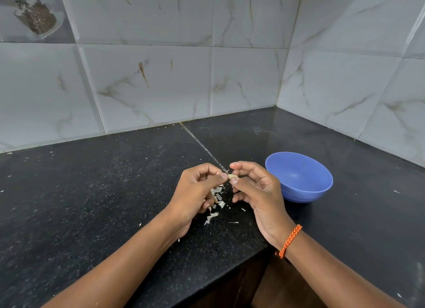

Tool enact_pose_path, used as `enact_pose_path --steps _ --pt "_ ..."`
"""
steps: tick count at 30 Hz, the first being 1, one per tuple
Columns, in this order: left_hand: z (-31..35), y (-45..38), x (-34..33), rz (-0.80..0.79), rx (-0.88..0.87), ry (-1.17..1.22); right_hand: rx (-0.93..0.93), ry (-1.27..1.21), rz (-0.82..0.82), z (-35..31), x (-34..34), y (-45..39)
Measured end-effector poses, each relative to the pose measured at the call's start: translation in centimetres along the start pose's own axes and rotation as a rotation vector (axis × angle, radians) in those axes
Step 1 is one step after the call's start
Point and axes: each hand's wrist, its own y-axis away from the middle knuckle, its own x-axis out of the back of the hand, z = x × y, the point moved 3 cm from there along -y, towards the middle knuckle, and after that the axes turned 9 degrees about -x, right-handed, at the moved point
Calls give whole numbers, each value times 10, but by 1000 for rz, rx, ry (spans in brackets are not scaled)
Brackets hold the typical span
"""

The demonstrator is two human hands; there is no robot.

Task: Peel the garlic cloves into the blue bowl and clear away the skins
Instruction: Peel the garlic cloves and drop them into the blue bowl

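Both hands pinched one garlic clove (232,176) above the desk (115,192): left hand (195,195) and right hand (257,192) by fingertips. Loose skins (217,197) lay beneath. Blue bowl (299,177) just beside right hand, seemingly empty inside.

1. One view only, from a camera worn on the person's head.
2. It looks forward and down over a black counter (92,192) toward a tiled wall corner (279,100) at far right.
3. Wide-angle and close: both forearms enter from the near edge, and the hands sit mid-frame.
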Motion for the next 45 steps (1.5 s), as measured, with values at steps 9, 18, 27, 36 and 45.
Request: enact_pose_path --steps 9,18,27,36,45 --pt "-1 0 0 59 -16 -1 17 58 55 -2 1 1" --pt "1 0 1 116 -43 56 168 300 130 -6 1 3" --pt "4 1 3 98 -121 -217 167 256 142 -6 1 4" --pt "4 -1 5 93 -192 -421 154 291 154 -5 2 4" --pt "4 1 2 82 -110 -229 253 523 266 -6 1 5"
